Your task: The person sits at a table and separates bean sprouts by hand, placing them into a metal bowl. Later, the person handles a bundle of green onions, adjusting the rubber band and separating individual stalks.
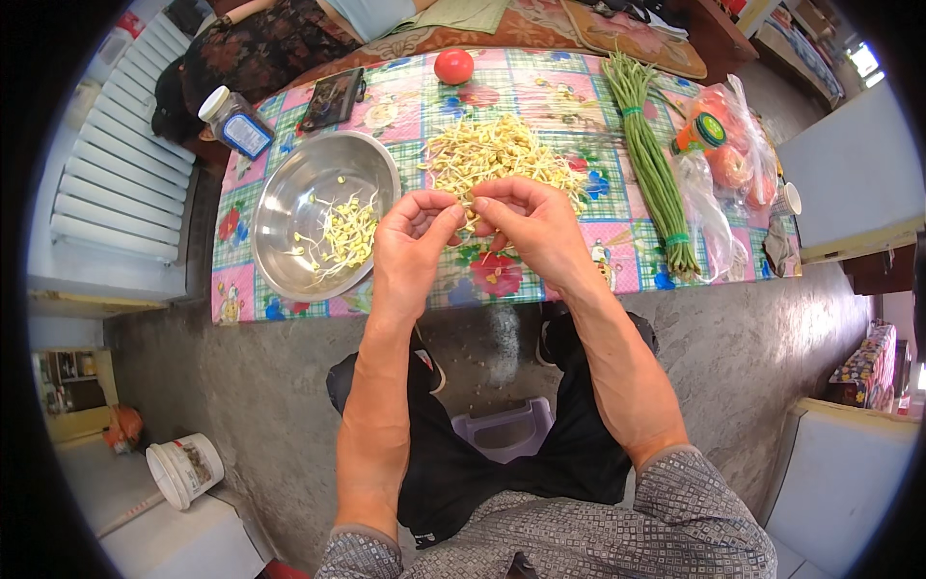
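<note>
My left hand (418, 235) and my right hand (532, 224) meet over the near edge of a pile of soybean sprouts (499, 148). Thumb and forefinger of each hand are pinched together, with a small sprout between the two hands; the fingers partly hide it. To the left, a stainless steel bowl (278, 210) holds a smaller heap of sprouts (347, 235) near its right side. The pile lies directly on a flowered plastic tablecloth (499, 279).
A bundle of long beans (651, 155) lies right of the pile, beside bagged fruit (727, 168) and a paper cup (786, 200). A tomato (453, 66), a dark phone-like object (333, 100) and a lidded jar (242, 127) stand farther back. A person (268, 51) lies beyond the table.
</note>
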### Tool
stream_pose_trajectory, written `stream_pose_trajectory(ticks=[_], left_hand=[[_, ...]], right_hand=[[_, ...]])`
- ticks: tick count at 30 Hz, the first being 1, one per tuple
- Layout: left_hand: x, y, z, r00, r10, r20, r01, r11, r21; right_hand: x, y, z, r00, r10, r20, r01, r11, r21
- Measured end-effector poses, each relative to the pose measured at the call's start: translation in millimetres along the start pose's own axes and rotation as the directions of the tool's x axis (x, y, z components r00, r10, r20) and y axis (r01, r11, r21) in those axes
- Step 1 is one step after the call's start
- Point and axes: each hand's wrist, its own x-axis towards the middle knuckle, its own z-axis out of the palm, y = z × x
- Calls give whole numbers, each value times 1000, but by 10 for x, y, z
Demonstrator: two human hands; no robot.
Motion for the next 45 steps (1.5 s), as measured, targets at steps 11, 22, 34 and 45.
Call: stream_pose_trajectory(ticks=[11, 22, 34, 45], left_hand=[[-38, -31, 24, 999, 9, 35, -9, 1000, -2], [-33, -6, 11, 997, -75, 31, 80, 977, -199], [-30, -11, 14, 997, -48, 56, 57, 985, -164], [-151, 94, 7, 987, -93, 127, 116, 976, -186]], right_hand=[[18, 15, 40, 996, -52, -77, 58, 995, 77], [12, 3, -40, 994, -19, -107, 32, 992, 119], [-33, -21, 34, 994, 56, 88, -69, 986, 149], [17, -20, 87, 996, 20, -92, 12, 941, 339]])
